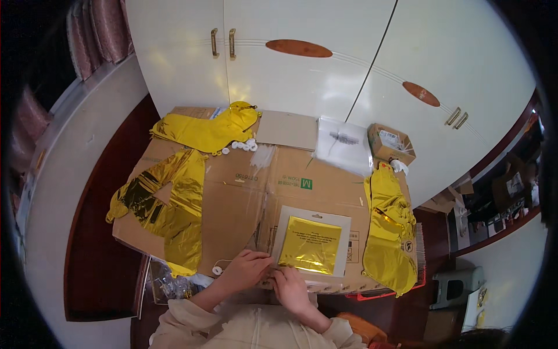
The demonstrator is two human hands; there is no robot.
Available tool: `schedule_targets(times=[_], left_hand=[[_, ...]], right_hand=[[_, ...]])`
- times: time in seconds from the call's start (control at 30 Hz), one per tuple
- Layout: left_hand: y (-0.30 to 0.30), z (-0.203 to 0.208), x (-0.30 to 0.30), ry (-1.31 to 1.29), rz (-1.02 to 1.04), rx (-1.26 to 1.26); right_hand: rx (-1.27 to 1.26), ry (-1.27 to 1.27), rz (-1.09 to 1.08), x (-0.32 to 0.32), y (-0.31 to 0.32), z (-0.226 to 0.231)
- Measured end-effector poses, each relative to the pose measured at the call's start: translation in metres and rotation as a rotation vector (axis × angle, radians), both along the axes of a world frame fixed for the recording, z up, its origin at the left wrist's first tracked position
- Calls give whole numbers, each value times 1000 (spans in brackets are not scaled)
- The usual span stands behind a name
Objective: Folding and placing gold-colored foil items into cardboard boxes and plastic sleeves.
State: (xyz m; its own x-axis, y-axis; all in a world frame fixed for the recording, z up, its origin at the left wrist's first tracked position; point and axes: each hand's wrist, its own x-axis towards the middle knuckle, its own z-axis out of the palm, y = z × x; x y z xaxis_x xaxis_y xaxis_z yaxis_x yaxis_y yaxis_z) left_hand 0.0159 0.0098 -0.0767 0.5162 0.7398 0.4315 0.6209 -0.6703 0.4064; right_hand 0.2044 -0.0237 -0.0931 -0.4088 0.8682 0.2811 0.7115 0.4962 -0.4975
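Near the front edge of the cardboard, my left hand (250, 269) and my right hand (290, 288) are close together with fingers curled in. Whatever sits between their fingertips is too small and hidden to make out. Just beyond them lies a flat package (311, 243), a folded gold foil piece on a pale card with a hang hole at its top. Its lower left corner is close to both hands. Left of my left hand rests a small white ring with a thin string (217, 270).
Gold foil balloons lie at the left (183, 203), far left (203, 129) and right (389, 230) of the cardboard sheet (232, 203). White rings (244, 145), a grey card (288, 129), clear bags (344, 142) and a small box (392, 142) line the back, before white cabinets (290, 75).
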Motion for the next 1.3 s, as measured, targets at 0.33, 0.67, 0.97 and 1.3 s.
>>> schedule_targets(times=[0.33, 0.67, 0.97, 1.3], left_hand=[[-1, 4, 2, 89, -2, 77], [-3, 2, 4, 106, -11, 113], [-1, 3, 3, 75, -114, 99], [-20, 14, -6, 221, -172, -7]], right_hand=[[44, -168, 19, -6, 4, -5], [9, 312, 56, 46, -9, -2], [-109, 1340, -645, 215, -28, 26], [-5, -249, -49, 177, -19, 68]])
